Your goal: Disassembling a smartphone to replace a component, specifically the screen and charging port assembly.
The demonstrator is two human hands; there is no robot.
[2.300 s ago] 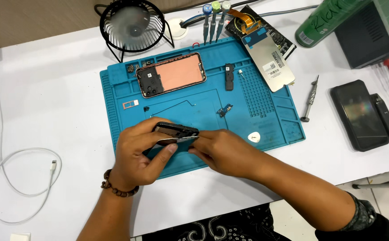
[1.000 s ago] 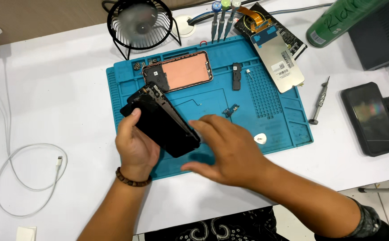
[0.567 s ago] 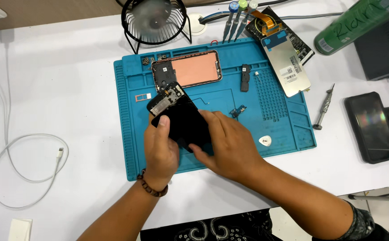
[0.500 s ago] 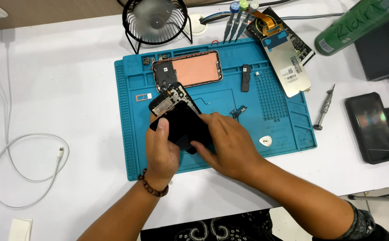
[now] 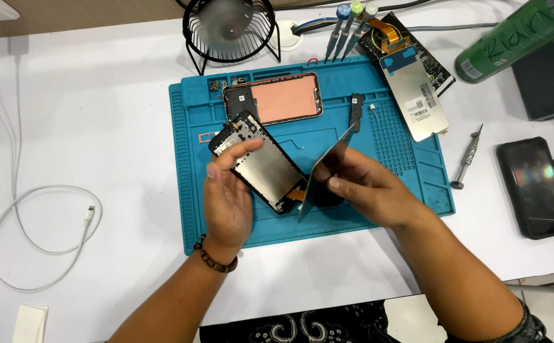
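A white table (image 5: 99, 114) carries a blue work mat (image 5: 404, 165), and above the mat's near half the person holds an opened phone in two parts. The larger part, the black phone frame (image 5: 261, 166), lies tilted across the fingers of the left hand (image 5: 229, 197), its top end pointing up and to the left, its metal inner face turned up. The left hand grasps it from below, thumb pressed on the near edge, fingers curled round the far side. Just beside it, to the right, the screen panel (image 5: 328, 170) stands nearly on edge, swung away from the frame like an open book cover. The right hand (image 5: 366, 187) grips the panel between thumb and fingers. A thin orange ribbon (image 5: 298, 193) shows between the two parts at their lower ends.

Half a second ago the frame and panel lay together as one dark slab under both hands; now they are parted, and the right hand has moved off to the right with the panel.

Further back on the mat lies a second phone body (image 5: 277, 98) with a copper-coloured inside. A small black fan (image 5: 229, 28) stands behind the mat, a dark phone (image 5: 534, 187) rests at the far right, and a screwdriver (image 5: 466, 157) lies by the mat's right edge.
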